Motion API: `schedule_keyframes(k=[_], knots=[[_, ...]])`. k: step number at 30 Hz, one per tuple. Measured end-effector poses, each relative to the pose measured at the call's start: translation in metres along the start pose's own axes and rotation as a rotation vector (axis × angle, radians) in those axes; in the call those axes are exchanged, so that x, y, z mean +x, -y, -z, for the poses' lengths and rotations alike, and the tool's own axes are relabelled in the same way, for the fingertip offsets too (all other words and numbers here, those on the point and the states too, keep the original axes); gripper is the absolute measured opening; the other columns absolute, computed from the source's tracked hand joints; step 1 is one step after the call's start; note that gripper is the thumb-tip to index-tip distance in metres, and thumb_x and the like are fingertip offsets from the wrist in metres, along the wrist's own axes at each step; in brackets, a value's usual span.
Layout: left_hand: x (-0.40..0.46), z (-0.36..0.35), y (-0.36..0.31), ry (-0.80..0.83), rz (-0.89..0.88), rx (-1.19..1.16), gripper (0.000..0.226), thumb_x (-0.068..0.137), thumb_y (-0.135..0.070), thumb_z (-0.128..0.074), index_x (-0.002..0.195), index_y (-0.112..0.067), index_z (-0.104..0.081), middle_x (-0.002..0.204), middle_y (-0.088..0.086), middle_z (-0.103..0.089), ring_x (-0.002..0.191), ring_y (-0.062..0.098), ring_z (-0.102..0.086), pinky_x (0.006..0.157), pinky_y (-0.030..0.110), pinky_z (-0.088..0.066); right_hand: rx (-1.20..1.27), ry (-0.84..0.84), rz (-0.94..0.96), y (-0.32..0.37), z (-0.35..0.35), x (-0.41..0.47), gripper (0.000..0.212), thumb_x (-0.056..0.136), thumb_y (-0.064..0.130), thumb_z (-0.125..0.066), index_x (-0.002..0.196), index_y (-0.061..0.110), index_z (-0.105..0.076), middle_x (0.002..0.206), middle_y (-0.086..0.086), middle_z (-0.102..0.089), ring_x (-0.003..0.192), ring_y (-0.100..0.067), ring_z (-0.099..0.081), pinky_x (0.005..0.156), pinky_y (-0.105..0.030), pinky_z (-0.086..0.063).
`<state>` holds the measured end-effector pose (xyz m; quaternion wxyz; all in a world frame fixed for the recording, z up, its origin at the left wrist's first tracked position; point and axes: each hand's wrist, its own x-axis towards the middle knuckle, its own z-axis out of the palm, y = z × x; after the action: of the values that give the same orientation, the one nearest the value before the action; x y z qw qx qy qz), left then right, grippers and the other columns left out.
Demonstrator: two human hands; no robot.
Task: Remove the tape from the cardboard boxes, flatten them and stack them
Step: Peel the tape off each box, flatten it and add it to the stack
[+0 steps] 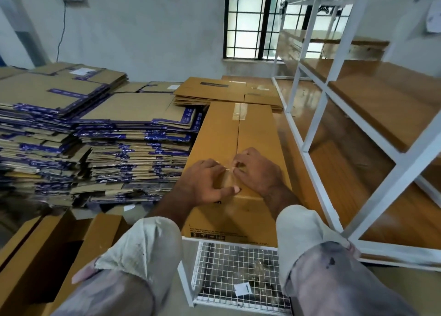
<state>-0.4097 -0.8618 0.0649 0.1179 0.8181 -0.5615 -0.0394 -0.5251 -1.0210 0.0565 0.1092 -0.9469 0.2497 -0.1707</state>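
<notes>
A long brown cardboard box (229, 134) lies lengthwise in front of me, its two top flaps meeting in a centre seam. A strip of clear tape (239, 111) crosses the seam at the far end. At the near end, both hands sit on another strip of clear tape (229, 172). My left hand (205, 182) rests on the box top with curled fingers at the tape's left edge and its thumb stretched along the near edge. My right hand (256, 168) pinches the tape at the seam with its fingertips.
Tall stacks of flattened boxes with blue tape (90, 134) fill the left. More flattened brown boxes (226, 89) lie behind the long box. A white metal rack with wooden shelves (358, 115) stands to the right. A white wire basket (236, 272) sits below. Open boxes (47, 256) stand at lower left.
</notes>
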Motion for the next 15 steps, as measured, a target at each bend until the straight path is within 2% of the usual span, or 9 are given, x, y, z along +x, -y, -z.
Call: schedule_keyframes(k=[5, 8, 10, 12, 15], knots=[[-0.003, 0.004, 0.001, 0.015, -0.031, 0.009, 0.12, 0.062, -0.099, -0.028, 0.15, -0.02, -0.045, 0.15, 0.003, -0.045, 0.132, 0.021, -0.042, 0.11, 0.043, -0.04, 0.061, 0.052, -0.072, -0.001, 0.001, 0.003, 0.018, 0.095, 0.048, -0.061, 0.111, 0.043, -0.064, 0.131, 0.009, -0.053, 0.108, -0.018, -0.056, 0.087, -0.042, -0.054], [-0.002, 0.002, 0.005, 0.021, -0.049, 0.012, 0.125, 0.058, -0.103, -0.029, 0.153, -0.021, -0.04, 0.155, 0.002, -0.04, 0.137, 0.021, -0.038, 0.114, 0.045, -0.036, 0.09, 0.143, -0.134, 0.005, 0.007, 0.008, 0.008, 0.094, 0.043, -0.064, 0.102, 0.042, -0.063, 0.129, 0.006, -0.052, 0.107, -0.018, -0.055, 0.09, -0.046, -0.053], [-0.002, 0.001, 0.008, 0.017, -0.056, 0.007, 0.124, 0.059, -0.102, -0.03, 0.153, -0.023, -0.038, 0.156, 0.001, -0.038, 0.139, 0.021, -0.036, 0.116, 0.046, -0.034, 0.094, 0.226, -0.181, 0.011, 0.016, 0.018, 0.005, 0.094, 0.04, -0.065, 0.099, 0.039, -0.065, 0.127, 0.004, -0.051, 0.108, -0.018, -0.054, 0.093, -0.047, -0.052], [-0.001, -0.001, 0.011, -0.01, -0.071, -0.013, 0.118, 0.062, -0.102, -0.035, 0.152, -0.025, -0.04, 0.153, 0.0, -0.04, 0.137, 0.02, -0.037, 0.116, 0.046, -0.034, 0.13, 0.324, -0.206, 0.015, 0.027, 0.028, 0.003, 0.095, 0.03, -0.067, 0.094, 0.032, -0.069, 0.115, 0.005, -0.056, 0.103, -0.016, -0.055, 0.094, -0.042, -0.051], [-0.001, -0.006, 0.015, -0.033, -0.087, -0.031, 0.105, 0.07, -0.097, -0.044, 0.149, -0.027, -0.041, 0.15, -0.003, -0.041, 0.135, 0.019, -0.037, 0.116, 0.044, -0.031, 0.209, 0.47, -0.228, 0.021, 0.04, 0.037, 0.014, 0.095, 0.018, -0.067, 0.089, 0.029, -0.072, 0.102, 0.009, -0.067, 0.101, -0.016, -0.06, 0.09, -0.037, -0.052]])
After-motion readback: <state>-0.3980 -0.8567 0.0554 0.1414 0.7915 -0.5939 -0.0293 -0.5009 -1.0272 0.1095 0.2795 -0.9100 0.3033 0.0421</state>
